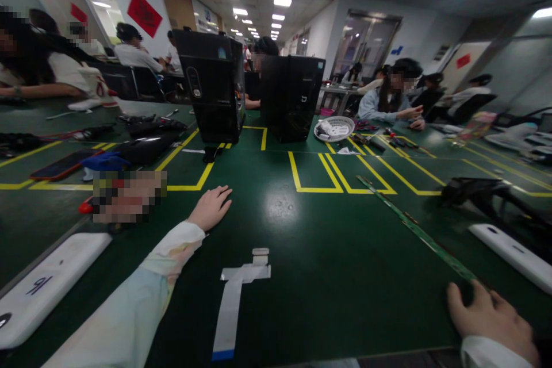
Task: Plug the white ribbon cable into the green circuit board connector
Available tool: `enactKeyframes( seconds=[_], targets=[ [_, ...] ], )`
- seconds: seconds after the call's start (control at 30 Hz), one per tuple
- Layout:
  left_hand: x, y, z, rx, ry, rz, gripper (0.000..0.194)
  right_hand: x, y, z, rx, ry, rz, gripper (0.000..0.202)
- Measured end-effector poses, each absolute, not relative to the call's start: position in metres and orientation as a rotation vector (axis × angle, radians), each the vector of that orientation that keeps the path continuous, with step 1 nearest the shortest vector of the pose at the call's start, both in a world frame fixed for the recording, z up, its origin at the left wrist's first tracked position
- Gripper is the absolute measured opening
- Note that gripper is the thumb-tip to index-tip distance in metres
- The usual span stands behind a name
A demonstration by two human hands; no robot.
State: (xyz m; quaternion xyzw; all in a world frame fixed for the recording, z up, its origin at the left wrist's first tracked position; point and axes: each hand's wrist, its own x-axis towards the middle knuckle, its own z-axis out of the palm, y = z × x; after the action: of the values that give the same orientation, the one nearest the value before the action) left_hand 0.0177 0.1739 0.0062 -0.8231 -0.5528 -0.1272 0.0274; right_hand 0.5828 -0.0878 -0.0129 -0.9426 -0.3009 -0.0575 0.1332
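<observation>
My left hand lies palm down on the green table with its fingers stretched out, holding nothing. Nearer to me lies a white flat ribbon cable with a blue end, clear tape across it and a small connector at its far end. At the lower right, my right hand rests at the near end of a long, narrow green circuit board strip. Its thumb stands apart from the index finger, whose tip touches or nearly touches the board's end; the other fingertips are partly hidden.
Two black computer towers stand at the table's far side, beside a white basket. White casings lie at the left and right. Yellow tape marks the green table. Several people sit around.
</observation>
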Motion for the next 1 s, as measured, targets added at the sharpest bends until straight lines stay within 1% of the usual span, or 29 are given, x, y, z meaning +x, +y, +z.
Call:
enactKeyframes(
  seconds=[0.13, 0.23, 0.37, 0.43, 0.7, 0.83, 1.0],
  targets=[
    [0.019, 0.172, 0.008, -2.541, -1.708, -0.379, 0.054, 0.635, -0.082, -0.03, -2.607, -1.102, -0.207, 0.084],
    [0.019, 0.172, 0.009, -2.537, -1.707, -0.38, 0.053, 0.677, -0.075, -0.039, -2.489, -1.254, -0.145, 0.092],
    [0.019, 0.172, 0.009, -2.529, -1.707, -0.39, 0.051, 0.71, -0.062, -0.034, -2.395, -1.392, -0.036, 0.106],
    [0.02, 0.172, 0.008, -2.527, -1.706, -0.395, 0.051, 0.715, -0.055, -0.028, -2.38, -1.43, -0.011, 0.107],
    [0.02, 0.173, 0.006, -2.517, -1.701, -0.392, 0.05, 0.707, -0.021, -0.008, -2.396, -1.576, -0.019, 0.074],
    [0.02, 0.173, 0.007, -2.519, -1.705, -0.396, 0.05, 0.679, -0.002, -0.004, -2.337, -1.662, -0.044, 0.066],
    [0.019, 0.173, 0.006, -2.526, -1.714, -0.409, 0.05, 0.621, 0.028, -0.004, -2.162, -1.832, -0.138, 0.056]
  ],
)
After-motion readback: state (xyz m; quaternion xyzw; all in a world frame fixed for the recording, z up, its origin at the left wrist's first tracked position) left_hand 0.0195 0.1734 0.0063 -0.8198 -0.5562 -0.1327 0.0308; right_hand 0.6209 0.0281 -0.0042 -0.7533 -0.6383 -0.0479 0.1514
